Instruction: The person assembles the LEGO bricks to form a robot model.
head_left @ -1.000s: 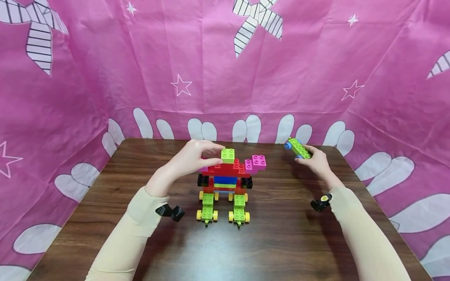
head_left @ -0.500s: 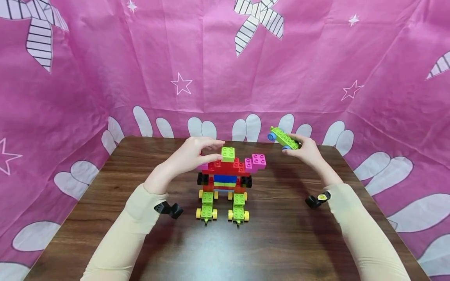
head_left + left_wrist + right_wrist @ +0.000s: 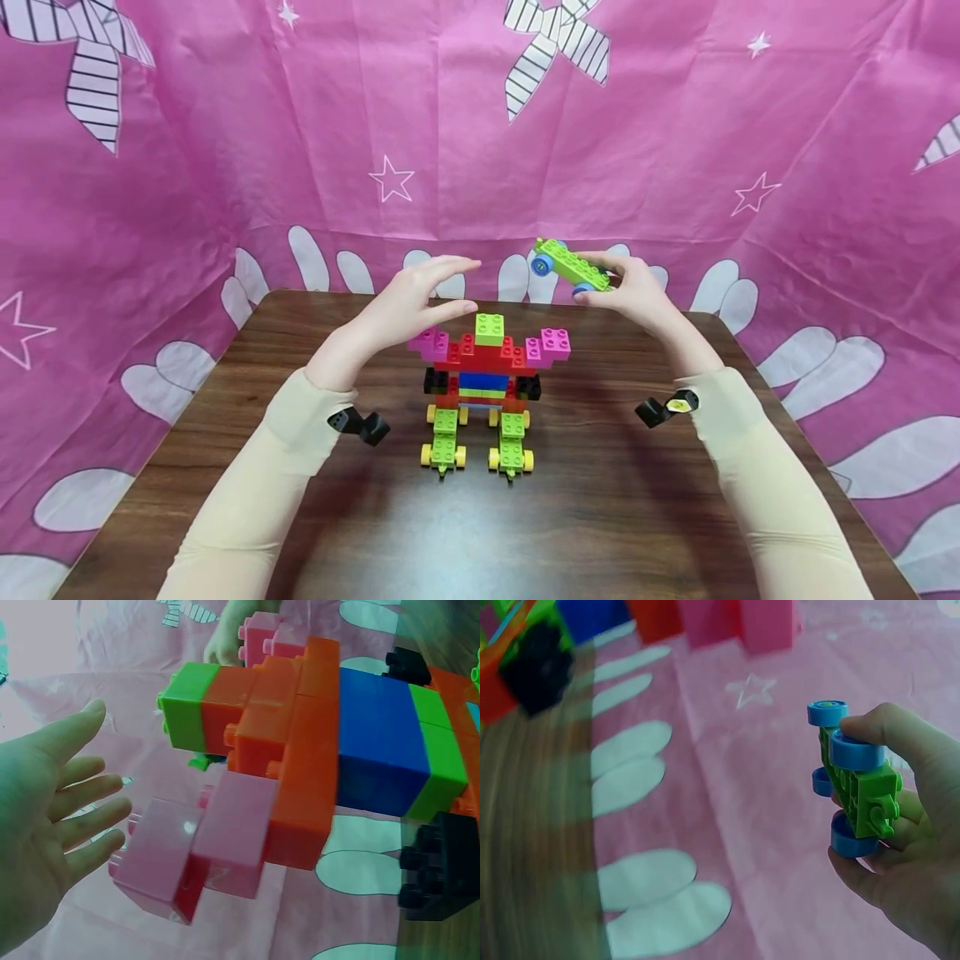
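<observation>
A figure built of toy building bricks point(image 3: 480, 358) stands upright mid-table, with pink arms, a blue middle and two green, yellow-wheeled bases for feet. A lime green brick point(image 3: 490, 330) tops it. My left hand point(image 3: 420, 300) is just above and left of that brick, fingers extended and holding nothing; the left wrist view shows its fingers point(image 3: 90, 817) apart from the bricks. In my right hand point(image 3: 633, 287) is a green toy car base point(image 3: 573, 267) with blue wheels, tilted in the air right of the figure. Thumb and fingers pinch it by its wheels point(image 3: 857, 752) at one end.
The brown wooden table point(image 3: 600, 517) carries the figure near its middle. Behind it hangs a pink cloth point(image 3: 450, 125) with stars and bows, which also runs along both sides. Pink bricks point(image 3: 555, 339) jut out from the figure toward my right hand.
My right hand has lifted the car base and brought it leftward, toward the figure. My left hand has let go of the top green brick and risen a little.
</observation>
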Action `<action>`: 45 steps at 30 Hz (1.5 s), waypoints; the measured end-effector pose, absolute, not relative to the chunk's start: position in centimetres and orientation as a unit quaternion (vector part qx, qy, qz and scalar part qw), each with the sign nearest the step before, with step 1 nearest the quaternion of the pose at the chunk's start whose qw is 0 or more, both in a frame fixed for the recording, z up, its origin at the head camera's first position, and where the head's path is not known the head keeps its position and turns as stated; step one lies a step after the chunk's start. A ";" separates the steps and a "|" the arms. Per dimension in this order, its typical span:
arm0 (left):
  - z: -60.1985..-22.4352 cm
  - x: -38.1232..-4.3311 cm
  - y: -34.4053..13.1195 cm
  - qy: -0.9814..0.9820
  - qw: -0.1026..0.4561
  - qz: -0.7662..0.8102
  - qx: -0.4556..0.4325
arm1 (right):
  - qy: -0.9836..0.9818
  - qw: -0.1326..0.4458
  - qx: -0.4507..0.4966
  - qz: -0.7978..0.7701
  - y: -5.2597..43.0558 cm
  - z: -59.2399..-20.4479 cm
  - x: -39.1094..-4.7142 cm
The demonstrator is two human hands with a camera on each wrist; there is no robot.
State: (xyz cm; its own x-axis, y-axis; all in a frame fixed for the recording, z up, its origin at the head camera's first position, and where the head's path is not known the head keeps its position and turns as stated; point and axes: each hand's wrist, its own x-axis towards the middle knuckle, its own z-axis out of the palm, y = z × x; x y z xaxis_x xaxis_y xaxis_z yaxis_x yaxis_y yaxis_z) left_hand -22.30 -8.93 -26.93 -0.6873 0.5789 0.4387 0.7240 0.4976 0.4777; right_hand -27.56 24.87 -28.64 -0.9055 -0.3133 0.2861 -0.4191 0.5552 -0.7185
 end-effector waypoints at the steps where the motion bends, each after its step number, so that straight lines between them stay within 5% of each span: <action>1: -26.8 -22.3 -8.9 -0.858 0.114 -0.327 -0.380 | -0.878 0.061 0.215 0.422 24.5 -28.3 -27.4; 17: -24.9 -22.6 -9.2 -0.847 0.150 -0.348 -0.372 | -0.831 -0.029 0.294 0.471 20.0 -25.0 -24.7; 35: -26.1 -22.4 -9.3 -0.832 0.092 -0.355 -0.416 | -0.818 -0.050 0.369 0.438 17.4 -25.5 -22.9; 45: -27.0 -22.5 -9.4 -0.820 0.115 -0.371 -0.419 | -0.801 -0.064 0.379 0.459 17.1 -26.1 -22.9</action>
State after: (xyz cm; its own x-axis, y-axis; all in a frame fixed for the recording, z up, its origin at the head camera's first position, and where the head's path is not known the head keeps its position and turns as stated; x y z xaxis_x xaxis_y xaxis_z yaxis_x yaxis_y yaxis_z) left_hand -22.49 -9.44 -27.04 -0.6216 0.6027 0.5004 0.7738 0.3728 0.5122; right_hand -22.92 17.09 -26.13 -0.7050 -0.6653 0.2457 -0.5483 0.2914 -0.7839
